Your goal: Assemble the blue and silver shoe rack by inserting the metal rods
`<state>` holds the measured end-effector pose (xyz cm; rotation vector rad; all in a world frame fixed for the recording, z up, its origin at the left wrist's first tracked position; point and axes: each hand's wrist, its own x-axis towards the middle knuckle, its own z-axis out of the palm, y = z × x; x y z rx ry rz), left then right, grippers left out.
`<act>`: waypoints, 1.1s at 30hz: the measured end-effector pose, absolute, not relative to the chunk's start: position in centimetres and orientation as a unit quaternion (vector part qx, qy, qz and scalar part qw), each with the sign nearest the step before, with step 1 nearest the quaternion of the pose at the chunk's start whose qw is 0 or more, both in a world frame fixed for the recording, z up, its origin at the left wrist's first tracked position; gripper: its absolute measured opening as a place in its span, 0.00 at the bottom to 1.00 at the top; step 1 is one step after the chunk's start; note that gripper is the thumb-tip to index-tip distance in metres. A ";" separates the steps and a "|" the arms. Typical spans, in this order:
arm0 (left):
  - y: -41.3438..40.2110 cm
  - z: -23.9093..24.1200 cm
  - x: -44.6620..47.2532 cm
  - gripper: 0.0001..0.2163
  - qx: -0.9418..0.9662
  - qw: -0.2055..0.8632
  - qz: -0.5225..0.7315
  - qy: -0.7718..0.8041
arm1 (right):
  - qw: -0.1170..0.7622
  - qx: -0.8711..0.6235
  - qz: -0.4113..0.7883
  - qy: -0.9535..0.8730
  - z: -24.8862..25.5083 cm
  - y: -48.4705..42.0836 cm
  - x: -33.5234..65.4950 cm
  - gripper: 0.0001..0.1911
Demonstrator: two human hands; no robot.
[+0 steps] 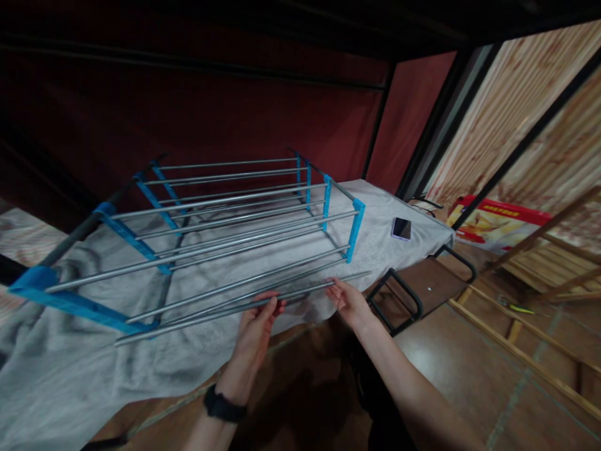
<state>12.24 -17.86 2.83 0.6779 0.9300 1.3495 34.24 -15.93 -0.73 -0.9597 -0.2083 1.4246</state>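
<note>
My left hand (pixel 260 319) is closed around a grey metal tube (pixel 197 318), thumb on top. At the tube's right end, my right hand (pixel 345 297) pinches it between thumb and fingers. Behind the tube lies a rack (pixel 235 250) of metal tubes joined by blue plastic connectors (pixel 355 230) and dark side poles. It rests on a grey cloth (pixel 291 247). One more loose tube (pixel 359 274) shows its end on the cloth just beyond my right hand. A black band sits on my left wrist.
A phone (pixel 402 228) lies on the cloth to the right. Beside the cloth's right end stands a chair with a brown seat (pixel 427 282) and black frame. Wooden frames (pixel 516 332) and a red printed box (pixel 500 224) are at the right. A dark red wall (pixel 225 113) rises behind.
</note>
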 end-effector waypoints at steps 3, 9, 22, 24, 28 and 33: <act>-17.7 3.5 11.2 0.16 0.305 0.595 0.619 0.412 | 0.666 -0.434 0.603 -0.067 -0.7 -15.3 36.6 0.04; -17.9 4.6 10.3 0.17 0.323 0.517 0.671 0.422 | 0.698 -0.464 0.544 -0.043 -1.1 -15.2 39.1 0.08; -18.8 4.8 10.2 0.13 0.396 0.451 0.651 0.464 | 0.532 -0.485 0.686 -0.104 -4.0 -18.5 32.0 0.14; -18.8 4.8 10.2 0.12 0.404 0.454 0.641 0.469 | 0.490 -0.491 0.709 -0.127 -4.2 -19.2 30.8 0.11; -18.4 4.9 10.1 0.13 0.424 0.456 0.625 0.470 | 0.409 -0.516 0.727 -0.192 -3.9 -20.2 28.9 0.08; -18.5 4.8 10.2 0.12 0.460 0.433 0.603 0.488 | 0.300 -0.556 0.697 -0.339 -2.8 -20.6 27.0 0.10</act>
